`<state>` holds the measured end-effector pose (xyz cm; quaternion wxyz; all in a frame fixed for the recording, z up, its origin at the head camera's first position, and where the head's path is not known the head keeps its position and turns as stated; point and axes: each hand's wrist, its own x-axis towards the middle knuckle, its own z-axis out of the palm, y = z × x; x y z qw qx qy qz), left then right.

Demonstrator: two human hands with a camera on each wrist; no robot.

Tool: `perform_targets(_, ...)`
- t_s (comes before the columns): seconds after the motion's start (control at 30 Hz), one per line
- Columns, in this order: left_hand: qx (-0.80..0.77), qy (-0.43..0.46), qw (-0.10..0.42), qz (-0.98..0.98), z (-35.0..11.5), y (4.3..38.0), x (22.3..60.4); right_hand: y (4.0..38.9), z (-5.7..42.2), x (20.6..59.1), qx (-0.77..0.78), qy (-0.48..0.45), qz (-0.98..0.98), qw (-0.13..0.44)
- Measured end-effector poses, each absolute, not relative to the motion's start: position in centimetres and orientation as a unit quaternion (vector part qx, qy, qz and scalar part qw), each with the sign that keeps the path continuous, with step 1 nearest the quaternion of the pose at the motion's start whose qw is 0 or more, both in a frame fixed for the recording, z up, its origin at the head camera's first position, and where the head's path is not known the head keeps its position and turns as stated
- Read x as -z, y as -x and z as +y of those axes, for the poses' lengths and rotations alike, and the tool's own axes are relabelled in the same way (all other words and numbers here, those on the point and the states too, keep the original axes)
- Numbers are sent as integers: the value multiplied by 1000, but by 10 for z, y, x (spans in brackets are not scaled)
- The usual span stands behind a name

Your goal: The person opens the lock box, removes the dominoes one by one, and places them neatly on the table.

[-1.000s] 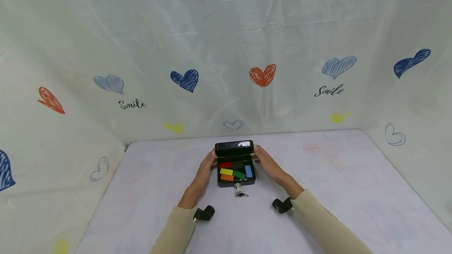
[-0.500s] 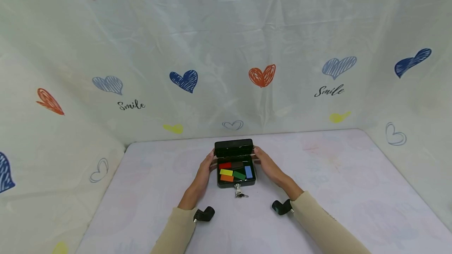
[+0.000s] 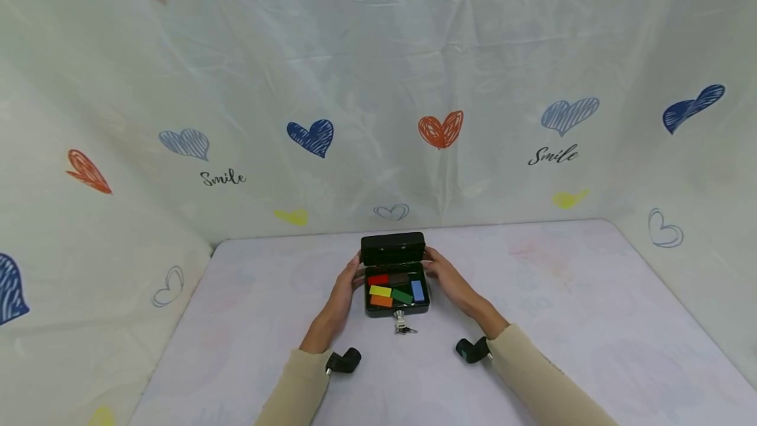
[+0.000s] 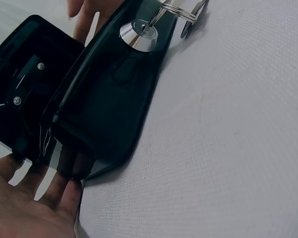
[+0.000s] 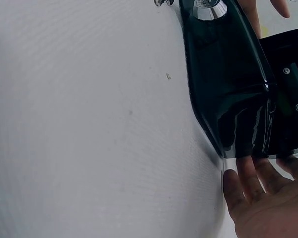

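A small black metal cash box [image 3: 397,311] stands on the table, its lid [image 3: 393,248] raised at the back. Coloured blocks lie inside, among them a yellow block [image 3: 380,291], an orange block [image 3: 381,302], a green block [image 3: 402,296] and a blue block [image 3: 417,290]. Keys [image 3: 405,329] hang from the silver lock [image 4: 139,34] on the front. My left hand [image 3: 342,291] is at the left end, its extended fingers touching the box side and the lid's edge. Opposite it, my right hand [image 3: 452,281] has its fingertips right at the right end and lid edge.
The white table [image 3: 532,294] extends to both sides and in front of the box. Close behind the box is its back edge, where a white curtain [image 3: 355,176] printed with hearts hangs. Each wrist carries a small black camera [image 3: 344,360].
The lid's tilt has shifted slightly, and the bright reflection inside it is gone. Both hands stay beside the box with hardly any movement; the blocks lie as before.
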<state>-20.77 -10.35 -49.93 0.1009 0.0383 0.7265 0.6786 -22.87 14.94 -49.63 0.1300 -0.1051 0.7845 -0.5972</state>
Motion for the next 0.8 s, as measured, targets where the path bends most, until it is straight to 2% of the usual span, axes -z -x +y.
perform_targets(0.8,-676,-45,107,727,-103,209,504,231,146,501,603,87,783,126)
